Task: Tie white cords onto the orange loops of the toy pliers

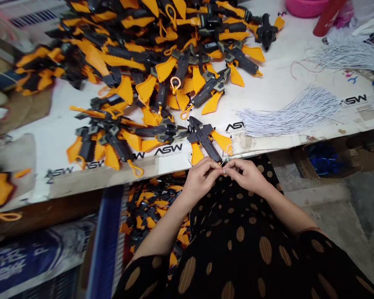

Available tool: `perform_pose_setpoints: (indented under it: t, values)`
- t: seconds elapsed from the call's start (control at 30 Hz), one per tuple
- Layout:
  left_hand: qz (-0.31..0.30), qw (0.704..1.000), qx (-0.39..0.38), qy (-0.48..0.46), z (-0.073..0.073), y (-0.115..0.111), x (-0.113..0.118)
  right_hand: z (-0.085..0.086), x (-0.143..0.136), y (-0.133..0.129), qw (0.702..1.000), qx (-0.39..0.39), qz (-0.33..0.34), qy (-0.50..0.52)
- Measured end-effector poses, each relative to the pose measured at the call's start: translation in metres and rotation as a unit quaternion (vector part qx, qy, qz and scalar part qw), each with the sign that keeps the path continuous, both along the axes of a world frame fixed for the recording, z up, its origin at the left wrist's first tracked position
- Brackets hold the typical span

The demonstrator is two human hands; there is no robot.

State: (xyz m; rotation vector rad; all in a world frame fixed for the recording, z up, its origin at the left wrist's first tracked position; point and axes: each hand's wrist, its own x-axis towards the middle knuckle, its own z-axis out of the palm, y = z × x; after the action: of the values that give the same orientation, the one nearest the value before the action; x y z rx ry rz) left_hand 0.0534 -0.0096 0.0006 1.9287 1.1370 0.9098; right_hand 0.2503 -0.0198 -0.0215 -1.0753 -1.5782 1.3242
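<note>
At the table's front edge lies a black-and-orange toy plane [207,139], its tail end toward me. A thin white string [229,150] loops up beside that end. My left hand [201,178] is closed, thumb and forefinger pinching the string where it meets the toy's end. Fingertip to fingertip with it, my right hand [248,176] also pinches the string. The fingers hide the toy's very end and any knot there.
A heap of similar toy planes [137,58] covers the back and left of the table [274,54]. A bundle of white strings [293,112] lies to the right, with a larger bundle behind. Under the table, a blue crate [102,241] holds more toys. A pink bowl [305,7] stands at the back.
</note>
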Motion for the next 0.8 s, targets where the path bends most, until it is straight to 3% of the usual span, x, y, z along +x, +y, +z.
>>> perform_pose_setpoints:
  t: [0.1, 0.23, 0.4, 0.47, 0.57, 0.67, 0.73, 0.8]
  values:
    - [-0.053, 0.990, 0.118, 0.052, 0.002, 0.006, -0.005, 0.000, 0.002, 0.003, 0.979, -0.173, 0.077, 0.072]
    - [-0.023, 0.983, 0.164, 0.076, -0.002, 0.003, -0.005, -0.002, -0.002, 0.003, 0.969, -0.218, 0.067, 0.092]
    - [0.050, 0.984, 0.141, 0.100, -0.012, -0.014, 0.003, -0.005, -0.017, -0.006, 0.995, -0.053, -0.087, -0.006]
    - [0.077, 0.980, 0.148, 0.108, -0.013, -0.020, 0.005, -0.007, -0.021, -0.010, 0.991, 0.021, -0.111, -0.070]
    - [0.115, 0.983, 0.107, 0.099, -0.009, -0.024, 0.005, -0.010, -0.021, -0.012, 0.979, 0.142, -0.082, -0.124]
    - [0.109, 0.992, -0.015, 0.055, -0.003, -0.027, 0.001, -0.013, -0.018, -0.011, 0.967, 0.228, -0.020, -0.114]
    - [0.092, 0.993, -0.059, 0.036, -0.001, -0.028, -0.002, -0.013, -0.017, -0.010, 0.969, 0.233, 0.007, -0.087]
    - [0.093, 0.994, -0.031, 0.045, -0.002, -0.029, -0.005, -0.012, -0.018, -0.011, 0.978, 0.200, 0.007, -0.066]
